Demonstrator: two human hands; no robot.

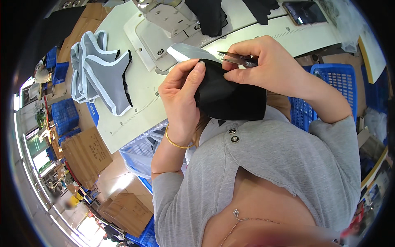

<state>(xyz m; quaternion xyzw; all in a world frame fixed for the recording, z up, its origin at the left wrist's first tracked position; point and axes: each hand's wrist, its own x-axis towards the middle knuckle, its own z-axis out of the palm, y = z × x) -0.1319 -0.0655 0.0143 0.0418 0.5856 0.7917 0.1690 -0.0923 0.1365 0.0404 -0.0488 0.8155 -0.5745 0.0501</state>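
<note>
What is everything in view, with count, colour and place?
held black fabric: one, black, centre
snips: one pair, dark, above held black fabric
table: one, pale, upper half
light fabric piece: one, grey and white, beyond held black fabric
white-edged pieces: several overlapping, grey, table's left
black pieces: several, black, top edge
sewing machine: one, whitish, top centre
phone: one, dark, upper right
crates: several, blue, right and left
cardboard boxes: at least two, brown, left
bracelet: one, gold-coloured, left wrist
necklace: one, gold-coloured, lower centre
shirt: one, grey, lower centre
left hand: one, bare, gripping held black fabric's upper left
right hand: one, bare, holding snips
</note>
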